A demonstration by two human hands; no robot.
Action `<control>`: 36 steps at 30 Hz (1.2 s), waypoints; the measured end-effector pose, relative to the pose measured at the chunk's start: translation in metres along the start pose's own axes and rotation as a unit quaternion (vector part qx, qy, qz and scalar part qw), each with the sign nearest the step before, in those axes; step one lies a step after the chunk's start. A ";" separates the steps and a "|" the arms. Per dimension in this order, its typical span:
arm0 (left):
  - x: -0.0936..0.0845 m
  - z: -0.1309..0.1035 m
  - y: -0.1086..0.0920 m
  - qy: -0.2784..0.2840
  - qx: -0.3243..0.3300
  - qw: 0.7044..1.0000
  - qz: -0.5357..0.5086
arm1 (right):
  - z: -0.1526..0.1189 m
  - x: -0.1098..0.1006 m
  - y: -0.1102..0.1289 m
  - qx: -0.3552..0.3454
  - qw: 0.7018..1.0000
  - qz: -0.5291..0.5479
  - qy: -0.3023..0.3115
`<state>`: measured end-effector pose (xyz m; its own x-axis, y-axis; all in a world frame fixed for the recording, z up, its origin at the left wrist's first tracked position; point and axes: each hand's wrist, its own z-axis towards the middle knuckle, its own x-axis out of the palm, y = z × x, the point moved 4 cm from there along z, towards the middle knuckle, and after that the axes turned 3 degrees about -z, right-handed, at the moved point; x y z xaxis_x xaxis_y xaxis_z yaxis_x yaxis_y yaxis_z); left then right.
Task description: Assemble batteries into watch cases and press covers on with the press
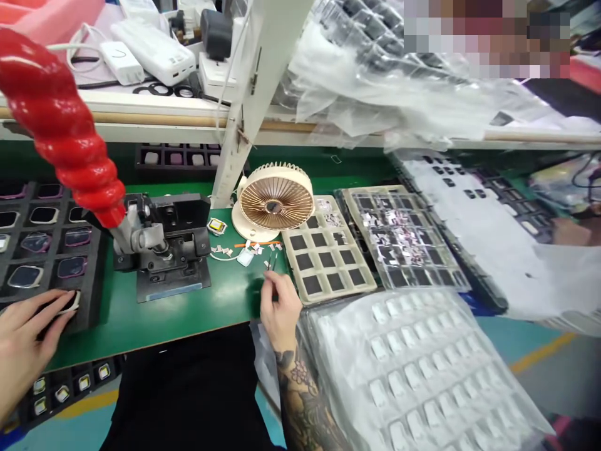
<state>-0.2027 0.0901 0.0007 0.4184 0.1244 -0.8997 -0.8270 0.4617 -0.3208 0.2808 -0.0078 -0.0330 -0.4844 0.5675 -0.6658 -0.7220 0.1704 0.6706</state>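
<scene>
At the left, my left hand (35, 332) pinches the edge of a light-rimmed smartwatch case (72, 302) in the front right corner of a black foam tray (91, 307). More watch cases with dark faces lie in the tray's other pockets. My right hand (280, 305) is closed around thin tweezers (274, 261), whose tips point away from me over the green bench top. Close to the tips lie small pale tabs (256, 248), an orange stick (251, 243) and a small clear-blue square piece (245, 257).
A black clamp fixture (171, 244) with a red ball-segment arm (61, 125) stands between my hands. Beyond are a cream fan (275, 200) and a small watch module (216, 226). To the right sit a beige compartment tray (315, 270), a clear tray (404, 235) and a film-covered tray (347, 357).
</scene>
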 end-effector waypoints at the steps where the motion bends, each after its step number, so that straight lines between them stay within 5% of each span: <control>1: 0.000 -0.001 -0.003 -0.002 -0.008 1.000 0.007 | -0.003 -0.002 0.001 0.010 0.997 0.078 -0.006; 5: -0.012 0.004 -0.024 -0.122 -0.142 0.981 -0.042 | -0.014 0.007 0.020 0.030 0.928 0.369 0.039; 8: -0.010 0.009 -0.056 -0.214 -0.273 0.909 -0.230 | -0.020 0.015 0.043 0.012 0.926 0.372 0.065; 13: 0.058 0.031 -0.126 -0.041 -0.308 0.737 -0.600 | -0.020 0.021 0.083 -0.119 0.954 0.273 0.033; 16: 0.093 0.038 -0.141 0.000 -0.284 0.683 -0.673 | -0.019 0.034 0.100 -0.151 0.947 0.281 0.034; 22: 0.116 0.032 -0.141 -0.009 -0.285 0.678 -0.677 | -0.024 0.063 0.114 -0.140 0.938 0.302 0.097; 36: 0.112 0.025 -0.143 -0.010 -0.238 0.724 -0.647 | -0.030 0.089 0.116 -0.119 0.932 0.320 0.124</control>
<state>-0.0286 0.0601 -0.0470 0.9602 -0.1279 0.2481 0.2284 -0.1510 -0.9618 0.1390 0.0385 -0.0244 -0.9315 0.2823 -0.2291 -0.3203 -0.3390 0.8846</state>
